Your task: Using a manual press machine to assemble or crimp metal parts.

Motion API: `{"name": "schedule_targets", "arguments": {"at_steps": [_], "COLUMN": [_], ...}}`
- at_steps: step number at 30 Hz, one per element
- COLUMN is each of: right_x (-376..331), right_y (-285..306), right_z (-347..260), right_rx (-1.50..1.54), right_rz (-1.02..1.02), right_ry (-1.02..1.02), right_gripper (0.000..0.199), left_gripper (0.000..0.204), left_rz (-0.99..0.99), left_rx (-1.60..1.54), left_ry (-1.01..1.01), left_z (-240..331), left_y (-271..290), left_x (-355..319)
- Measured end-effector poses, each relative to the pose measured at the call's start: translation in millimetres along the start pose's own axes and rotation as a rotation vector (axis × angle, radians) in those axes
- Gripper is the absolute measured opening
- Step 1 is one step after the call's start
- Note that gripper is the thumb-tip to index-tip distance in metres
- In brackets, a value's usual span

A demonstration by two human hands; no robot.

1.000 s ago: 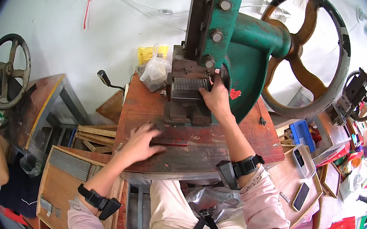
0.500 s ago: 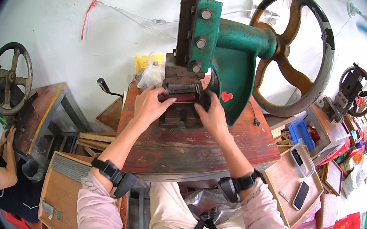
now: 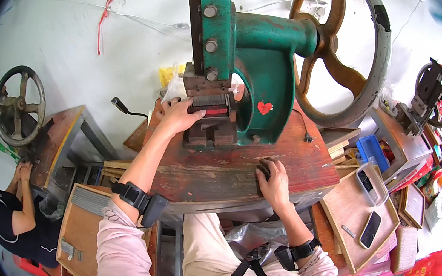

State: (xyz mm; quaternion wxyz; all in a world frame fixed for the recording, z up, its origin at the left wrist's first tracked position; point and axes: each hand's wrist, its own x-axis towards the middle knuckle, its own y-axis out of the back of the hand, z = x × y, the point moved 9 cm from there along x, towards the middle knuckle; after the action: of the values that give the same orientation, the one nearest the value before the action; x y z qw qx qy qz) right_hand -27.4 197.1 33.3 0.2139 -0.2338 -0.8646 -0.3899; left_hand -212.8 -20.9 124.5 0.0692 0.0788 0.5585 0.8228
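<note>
Gripping a thin red strip [image 3: 216, 111], left hand [image 3: 177, 117]; right hand [image 3: 274, 178] flat on worn wood bench [image 3: 220, 174].

Left hand [image 3: 177, 118] extended forward, fingers curled; right hand [image 3: 274, 178] palm-down, near body

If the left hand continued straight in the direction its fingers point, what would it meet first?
Probably the thin red piece under the green press's dark metal block; the left hand fingertips already seem to touch it.

My left hand [image 3: 178, 116] reaches up to the red strip [image 3: 216, 111] in the green press [image 3: 257, 73] at centre frame, fingers touching it; my right hand [image 3: 273, 178] lies flat on the worn red worktop [image 3: 209, 172], lower centre
</note>
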Motion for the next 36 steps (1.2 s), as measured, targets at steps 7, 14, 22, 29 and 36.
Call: {"name": "schedule_targets", "arguments": {"at_steps": [7,14,22,29,36], "right_x": [-5,-6,-2,74,292], "right_y": [0,0,9,199,306], "right_z": [-3,-8,-14,-141,-127], "right_rx": [-0.013,-0.065,-0.078,-0.79,-0.387], "right_rz": [0.022,0.015,-0.021,0.788,0.133], "right_ry": [0.07,0.094,0.085,0.672,-0.208], "right_gripper": [0.019,0.015,0.015,0.041,0.053], "left_gripper": [0.074,0.072,0.068,0.074,0.061], "left_rz": [-0.023,0.011,0.14,0.462,-0.034], "left_rx": [-0.072,-0.056,-0.037,-0.455,-1.358], "left_ry": [0.044,0.032,-0.022,0.107,0.044], "left_z": [-10,-6,-5,-39,-30], "left_y": [-6,-7,-9,-14,-66], "left_x": [3,1,0,-17,12]}}
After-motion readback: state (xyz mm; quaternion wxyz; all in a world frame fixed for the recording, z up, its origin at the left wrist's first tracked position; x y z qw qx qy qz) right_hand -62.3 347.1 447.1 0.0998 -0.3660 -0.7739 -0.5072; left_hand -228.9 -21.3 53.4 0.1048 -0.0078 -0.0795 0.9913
